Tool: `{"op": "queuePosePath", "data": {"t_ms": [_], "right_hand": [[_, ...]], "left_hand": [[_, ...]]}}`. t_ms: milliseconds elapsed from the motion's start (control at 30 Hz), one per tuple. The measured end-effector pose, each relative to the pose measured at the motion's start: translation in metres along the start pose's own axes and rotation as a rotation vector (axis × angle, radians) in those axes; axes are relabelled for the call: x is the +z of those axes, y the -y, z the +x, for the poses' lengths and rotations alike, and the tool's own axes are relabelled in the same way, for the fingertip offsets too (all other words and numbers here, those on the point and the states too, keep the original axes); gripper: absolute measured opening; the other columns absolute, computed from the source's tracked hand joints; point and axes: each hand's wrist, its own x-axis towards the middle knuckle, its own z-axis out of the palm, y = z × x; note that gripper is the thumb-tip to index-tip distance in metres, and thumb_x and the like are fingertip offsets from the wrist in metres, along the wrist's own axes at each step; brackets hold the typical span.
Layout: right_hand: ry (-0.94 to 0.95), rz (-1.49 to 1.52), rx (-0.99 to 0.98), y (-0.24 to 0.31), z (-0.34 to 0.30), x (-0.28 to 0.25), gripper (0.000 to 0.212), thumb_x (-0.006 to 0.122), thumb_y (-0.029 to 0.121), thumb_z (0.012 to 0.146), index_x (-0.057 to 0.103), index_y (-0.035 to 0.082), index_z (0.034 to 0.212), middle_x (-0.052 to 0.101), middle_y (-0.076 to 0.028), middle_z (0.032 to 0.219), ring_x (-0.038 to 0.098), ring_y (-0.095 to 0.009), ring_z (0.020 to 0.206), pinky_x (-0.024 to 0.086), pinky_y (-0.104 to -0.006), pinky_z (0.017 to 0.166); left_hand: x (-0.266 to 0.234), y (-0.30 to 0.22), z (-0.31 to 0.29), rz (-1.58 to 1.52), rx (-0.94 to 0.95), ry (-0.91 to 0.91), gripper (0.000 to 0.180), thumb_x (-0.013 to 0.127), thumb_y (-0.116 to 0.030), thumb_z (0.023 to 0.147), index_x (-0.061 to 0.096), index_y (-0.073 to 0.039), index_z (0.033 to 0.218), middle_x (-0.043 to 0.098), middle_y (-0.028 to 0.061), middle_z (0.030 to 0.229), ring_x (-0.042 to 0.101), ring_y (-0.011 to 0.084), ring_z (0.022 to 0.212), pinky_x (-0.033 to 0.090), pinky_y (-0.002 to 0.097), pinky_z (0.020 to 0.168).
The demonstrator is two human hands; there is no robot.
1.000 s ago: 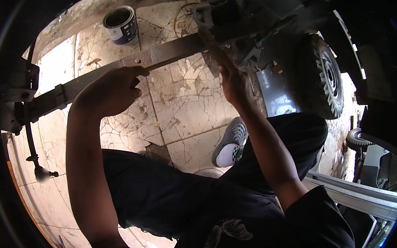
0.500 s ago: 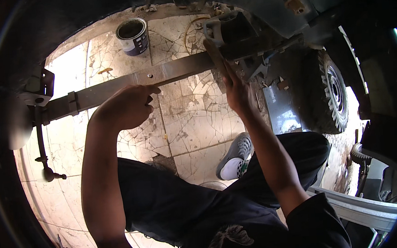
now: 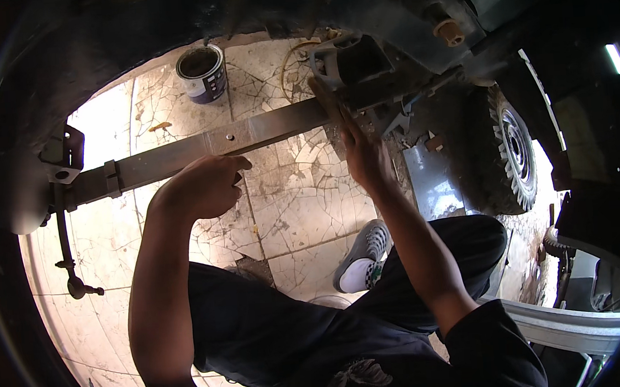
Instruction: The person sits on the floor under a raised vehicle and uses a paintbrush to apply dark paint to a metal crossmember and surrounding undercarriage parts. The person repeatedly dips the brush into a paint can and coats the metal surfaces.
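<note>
1. Across the space beyond the crouching person's knees runs the long metal bar [image 3: 269, 128], slanting up from the left toward a dark assembly, and that's where both hands are working!
2. Left hand [image 3: 205, 188] at the bar's near edge, fingers curled in tight, forefinger pointing along the metal; whether it grips anything, I can't tell from here.
3. Right hand [image 3: 369, 160] now, farther along: fingers closed narrow around a dark, slim piece [image 3: 327, 100], whose far end crosses the bar's right-hand stretch.
4. Toward the bar's left end, a clamp [image 3: 113, 178] wraps it, and near that end a jointed rod [image 3: 66, 246] hangs down.
5. Just past the bar, an open tin [image 3: 207, 85] stands upright on cracked floor tiles [image 3: 312, 222].
6. Over on the right, look, a chunky-treaded wheel [image 3: 515, 150]; nearer the knees, one grey shoe [image 3: 364, 249].
</note>
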Motion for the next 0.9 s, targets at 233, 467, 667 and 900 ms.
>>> {"op": "queuePosePath", "data": {"t_ms": [233,467,667,900], "right_hand": [[0.055,-0.080,0.106,0.014,-0.004,-0.015,0.058,0.060,0.025,0.103,0.040,0.035,0.156,0.073,-0.023,0.100,0.072,-0.044,0.081,0.059,-0.0525,0.070],[0.028,-0.139,0.165,0.027,0.024,-0.004,0.060,0.059,0.023,0.102,0.037,0.038,0.157,0.073,-0.024,0.104,0.072,-0.045,0.091,0.058,-0.0563,0.079],[-0.044,0.009,0.040,-0.003,-0.025,0.001,0.060,0.059,0.022,0.102,0.039,0.035,0.157,0.074,-0.021,0.107,0.072,-0.044,0.092,0.058,-0.0547,0.076],[-0.111,-0.242,0.027,0.012,0.041,0.012,0.057,0.058,0.020,0.103,0.042,0.034,0.155,0.073,-0.022,0.110,0.072,-0.044,0.090,0.060,-0.0549,0.076]], "left_hand": [[-0.005,-0.006,-0.002,-0.029,0.024,-0.027,0.048,0.067,-0.010,0.093,0.059,-0.008,0.140,0.073,0.0203,0.111,0.069,0.0349,0.111,0.053,0.0455,0.101],[-0.001,0.003,-0.001,-0.030,-0.001,0.009,0.047,0.067,-0.010,0.093,0.059,-0.007,0.140,0.072,0.0226,0.114,0.068,0.0343,0.114,0.052,0.0449,0.103],[-0.008,0.004,-0.016,-0.034,0.029,-0.086,0.048,0.068,-0.010,0.093,0.059,-0.007,0.140,0.072,0.0219,0.113,0.069,0.0337,0.112,0.053,0.0455,0.102],[-0.008,-0.006,-0.016,-0.050,-0.015,-0.029,0.047,0.068,-0.011,0.094,0.059,-0.009,0.140,0.072,0.0217,0.115,0.069,0.0331,0.113,0.054,0.0452,0.102]]}}
